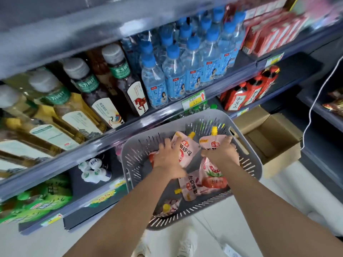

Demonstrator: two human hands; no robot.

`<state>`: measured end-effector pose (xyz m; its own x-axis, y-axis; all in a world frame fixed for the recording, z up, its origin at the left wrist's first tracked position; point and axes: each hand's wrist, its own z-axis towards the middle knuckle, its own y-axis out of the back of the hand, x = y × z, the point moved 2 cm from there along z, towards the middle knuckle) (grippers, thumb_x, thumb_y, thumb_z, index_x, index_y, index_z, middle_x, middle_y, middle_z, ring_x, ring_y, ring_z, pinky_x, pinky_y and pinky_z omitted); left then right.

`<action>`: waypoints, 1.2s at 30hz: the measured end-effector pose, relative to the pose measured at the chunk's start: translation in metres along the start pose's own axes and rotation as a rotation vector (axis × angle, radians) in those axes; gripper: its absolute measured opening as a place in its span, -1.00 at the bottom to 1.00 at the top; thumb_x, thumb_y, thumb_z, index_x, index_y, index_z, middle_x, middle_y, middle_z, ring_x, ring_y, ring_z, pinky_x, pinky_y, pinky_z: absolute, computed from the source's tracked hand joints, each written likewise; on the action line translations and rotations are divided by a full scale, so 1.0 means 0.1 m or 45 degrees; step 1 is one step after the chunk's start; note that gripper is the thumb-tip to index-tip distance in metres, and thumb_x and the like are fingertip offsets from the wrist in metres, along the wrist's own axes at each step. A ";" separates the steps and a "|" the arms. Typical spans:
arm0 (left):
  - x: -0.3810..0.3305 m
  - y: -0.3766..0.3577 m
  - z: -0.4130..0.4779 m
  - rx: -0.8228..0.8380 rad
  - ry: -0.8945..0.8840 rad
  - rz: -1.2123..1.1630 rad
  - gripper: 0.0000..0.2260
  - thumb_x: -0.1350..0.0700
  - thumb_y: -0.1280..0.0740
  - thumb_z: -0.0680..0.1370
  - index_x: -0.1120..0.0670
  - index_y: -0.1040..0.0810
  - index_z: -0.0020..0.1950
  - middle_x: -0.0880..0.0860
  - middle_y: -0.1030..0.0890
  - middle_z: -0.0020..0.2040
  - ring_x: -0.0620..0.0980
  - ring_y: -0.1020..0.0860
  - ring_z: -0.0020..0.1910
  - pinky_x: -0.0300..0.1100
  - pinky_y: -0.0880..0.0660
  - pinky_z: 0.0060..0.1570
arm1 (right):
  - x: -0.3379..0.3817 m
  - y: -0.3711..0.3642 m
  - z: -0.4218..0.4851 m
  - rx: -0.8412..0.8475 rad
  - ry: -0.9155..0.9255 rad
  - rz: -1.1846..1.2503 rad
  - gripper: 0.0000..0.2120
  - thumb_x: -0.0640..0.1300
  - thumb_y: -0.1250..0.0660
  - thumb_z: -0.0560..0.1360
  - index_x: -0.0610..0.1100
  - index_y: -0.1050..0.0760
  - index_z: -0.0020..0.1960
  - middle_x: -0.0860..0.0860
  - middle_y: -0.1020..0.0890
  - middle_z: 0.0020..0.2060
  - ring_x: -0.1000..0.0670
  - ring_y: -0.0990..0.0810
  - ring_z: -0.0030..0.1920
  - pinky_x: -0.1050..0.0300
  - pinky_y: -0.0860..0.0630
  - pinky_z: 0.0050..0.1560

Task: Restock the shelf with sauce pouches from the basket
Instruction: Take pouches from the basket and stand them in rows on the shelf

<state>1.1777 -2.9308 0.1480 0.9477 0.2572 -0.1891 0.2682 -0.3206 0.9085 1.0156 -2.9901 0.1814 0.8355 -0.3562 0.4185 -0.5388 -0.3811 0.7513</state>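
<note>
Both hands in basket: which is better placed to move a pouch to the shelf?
Left, likely. The left hand rests on a sauce pouch by the shelf-side wall of the grey basket, closest to the lower shelf. The right hand grips a second pouch farther away, so it would reach across.

— Left?
— Left hand (168, 156): forearm outstretched, palm down, fingers splayed, blurred; grip unclear.
— Right?
— Right hand (220, 153): forearm outstretched, fingers curled, gripping top of sauce pouch (210, 171).
</note>
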 end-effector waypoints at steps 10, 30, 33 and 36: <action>0.07 1.37 -0.81 -0.492 0.021 -0.364 -0.02 -0.19 -0.53 0.19 -0.13 -0.01 0.43 0.12 -0.21 0.30 0.20 -0.29 0.28 0.06 -0.42 0.15 | 0.62 0.81 -0.93 -0.345 0.341 0.088 0.10 0.18 -0.45 0.37 -0.19 0.19 0.58 -0.22 -0.31 0.41 -0.24 -0.37 0.36 -0.11 -0.40 0.26; 2.02 3.79 -3.26 -1.482 0.201 -0.340 -0.03 -0.15 -0.47 0.30 -0.09 0.03 0.55 0.15 -0.25 0.38 0.20 -0.44 0.23 0.01 -0.48 0.04 | 3.05 1.09 -3.62 -0.604 1.176 0.616 0.21 0.32 -0.56 0.14 -0.15 -0.04 0.55 -0.12 -0.37 0.41 -0.17 -0.37 0.38 -0.16 -0.40 0.31; 2.28 3.98 -3.15 -1.503 0.274 -0.363 -0.04 -0.13 -0.49 0.31 -0.11 0.03 0.55 0.16 -0.23 0.40 0.21 -0.42 0.27 0.06 -0.51 0.06 | 3.40 1.00 -3.66 -0.568 1.266 0.665 0.23 0.30 -0.57 0.13 -0.14 -0.02 0.55 -0.12 -0.36 0.41 -0.17 -0.36 0.39 -0.16 -0.41 0.32; 2.53 4.12 -2.96 -1.554 0.354 -0.390 -0.07 -0.09 -0.50 0.34 -0.10 0.01 0.54 0.18 -0.21 0.40 0.21 -0.41 0.26 0.04 -0.50 0.05 | 3.76 0.94 -3.58 -0.527 1.312 0.653 0.25 0.25 -0.58 0.19 -0.14 0.10 0.58 -0.12 -0.26 0.47 -0.15 -0.27 0.45 -0.13 -0.35 0.38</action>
<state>1.4768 -2.7280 0.5847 0.7687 0.3995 -0.4995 -0.0036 0.7836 0.6212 1.3177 -2.8542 0.5916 0.3326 0.5286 0.7810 -0.9127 -0.0279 0.4076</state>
